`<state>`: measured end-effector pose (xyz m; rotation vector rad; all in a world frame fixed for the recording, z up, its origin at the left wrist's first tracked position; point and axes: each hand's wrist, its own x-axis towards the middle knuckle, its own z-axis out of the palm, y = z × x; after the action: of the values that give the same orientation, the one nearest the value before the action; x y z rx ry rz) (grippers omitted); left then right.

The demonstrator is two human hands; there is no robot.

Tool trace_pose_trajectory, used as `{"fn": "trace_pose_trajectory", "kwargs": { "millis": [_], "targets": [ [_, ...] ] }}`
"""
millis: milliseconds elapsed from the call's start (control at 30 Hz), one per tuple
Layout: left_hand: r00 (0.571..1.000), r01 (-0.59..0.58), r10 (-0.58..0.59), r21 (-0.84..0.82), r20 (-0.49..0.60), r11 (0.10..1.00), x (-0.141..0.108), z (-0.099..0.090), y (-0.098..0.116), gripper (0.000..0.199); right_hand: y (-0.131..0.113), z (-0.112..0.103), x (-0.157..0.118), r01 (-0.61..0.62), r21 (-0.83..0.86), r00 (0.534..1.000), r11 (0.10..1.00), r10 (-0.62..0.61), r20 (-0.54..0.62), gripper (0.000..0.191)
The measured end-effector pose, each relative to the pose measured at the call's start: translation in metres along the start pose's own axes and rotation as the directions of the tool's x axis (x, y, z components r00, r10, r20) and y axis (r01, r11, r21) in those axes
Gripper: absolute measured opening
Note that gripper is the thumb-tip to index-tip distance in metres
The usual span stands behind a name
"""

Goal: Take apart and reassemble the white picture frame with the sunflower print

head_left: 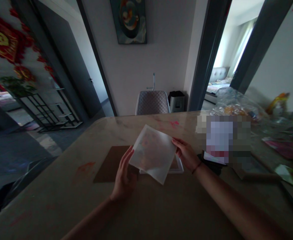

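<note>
Head view, desk [146, 218]: brown board [106, 166] plus white frame [177, 172], both flat.
Sheet [154, 153]: tilted above the frame; edges only, don't crease it.
Right grip [188, 155]: pinched on a corner, go light.
Left grip [123, 175]: fingers straight-ish along the edge, can't tell if it's pinching.

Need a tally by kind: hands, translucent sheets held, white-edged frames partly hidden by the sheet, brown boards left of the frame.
Hands: 2 (left hand, right hand)
Translucent sheet: 1
White-edged frame: 1
Brown board: 1
Total: 5
</note>
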<state>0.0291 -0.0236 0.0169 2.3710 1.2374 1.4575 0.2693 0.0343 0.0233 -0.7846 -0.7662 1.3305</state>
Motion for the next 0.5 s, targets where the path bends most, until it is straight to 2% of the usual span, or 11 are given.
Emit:
{"fn": "trace_pose_trajectory", "kwargs": {
  "millis": [267, 400, 500],
  "targets": [
    [0.996, -0.028, 0.019, 0.103, 0.089, 0.994, -0.002, 0.006, -0.006, 0.029, -0.003, 0.001, -0.003, 0.014, -0.034, 0.998, 0.999, -0.016, -0.066, 0.016],
    [0.998, -0.025, 0.019, 0.102, 0.057, 0.994, -0.005, 0.004, -0.01, 0.025, -0.003, 0.002, -0.006, -0.05, -0.139, 0.998, 0.989, 0.046, -0.032, 0.02],
    [1.0, 0.001, 0.001, 0.096, -0.022, 0.995, -0.004, 0.002, -0.009, 0.024, -0.003, 0.005, -0.01, -0.137, -0.187, 0.987, 0.973, 0.15, 0.059, 0.024]
  ]
}}
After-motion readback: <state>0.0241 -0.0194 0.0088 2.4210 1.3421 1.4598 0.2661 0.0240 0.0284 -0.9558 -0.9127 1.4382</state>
